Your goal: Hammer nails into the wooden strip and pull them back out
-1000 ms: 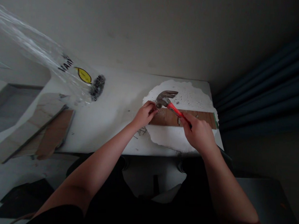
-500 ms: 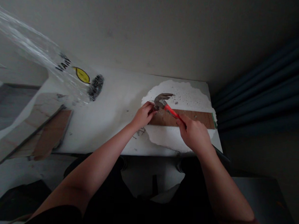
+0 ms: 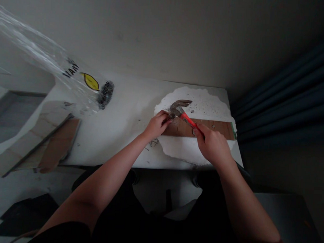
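Observation:
My right hand [image 3: 213,143] is closed round the red handle of a claw hammer [image 3: 188,119]. The hammer's dark metal head points left, its striking face close to the fingertips of my left hand [image 3: 156,125]. Those fingers are pinched together at the left end of a brown wooden board [image 3: 210,130]; whatever they hold is hidden by the fingers and the hammer head. Under the board lies a white slab with a ragged edge [image 3: 187,150]. Small chips are scattered on the slab and board.
A white table [image 3: 118,134] carries everything. At its left are a clear plastic bag with a yellow print [image 3: 91,82] and broken board pieces [image 3: 56,142]. Several nails [image 3: 152,143] lie near my left wrist. A dark curtain [image 3: 286,91] hangs at right.
The hammer head stays close to my left fingertips, with only a slight shift. The whole view has moved a little; both hands keep their grips.

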{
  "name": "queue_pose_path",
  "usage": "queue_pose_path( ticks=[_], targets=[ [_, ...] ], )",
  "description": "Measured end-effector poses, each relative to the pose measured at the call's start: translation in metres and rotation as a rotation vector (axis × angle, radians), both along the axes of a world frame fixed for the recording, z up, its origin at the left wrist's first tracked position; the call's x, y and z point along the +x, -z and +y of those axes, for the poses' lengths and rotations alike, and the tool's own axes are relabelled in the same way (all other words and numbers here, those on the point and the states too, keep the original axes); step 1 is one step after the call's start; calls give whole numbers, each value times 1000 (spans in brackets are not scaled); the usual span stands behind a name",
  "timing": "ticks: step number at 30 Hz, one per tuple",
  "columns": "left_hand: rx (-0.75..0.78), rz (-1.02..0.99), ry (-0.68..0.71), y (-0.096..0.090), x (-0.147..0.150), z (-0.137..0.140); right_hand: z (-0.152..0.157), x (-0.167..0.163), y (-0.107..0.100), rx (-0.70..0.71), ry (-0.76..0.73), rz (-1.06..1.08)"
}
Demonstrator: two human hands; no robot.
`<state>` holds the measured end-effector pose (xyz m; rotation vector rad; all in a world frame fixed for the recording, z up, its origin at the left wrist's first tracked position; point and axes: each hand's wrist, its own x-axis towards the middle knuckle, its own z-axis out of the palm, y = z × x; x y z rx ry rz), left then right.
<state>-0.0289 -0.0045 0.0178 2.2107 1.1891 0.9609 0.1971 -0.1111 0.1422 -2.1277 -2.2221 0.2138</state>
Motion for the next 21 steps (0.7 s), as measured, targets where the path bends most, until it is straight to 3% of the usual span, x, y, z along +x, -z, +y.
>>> queue_pose_path(
  ticks=[21],
  targets=[
    [-5,50,3,4,-1,0,-1,-1,3,44,-1,-5]
  ],
)
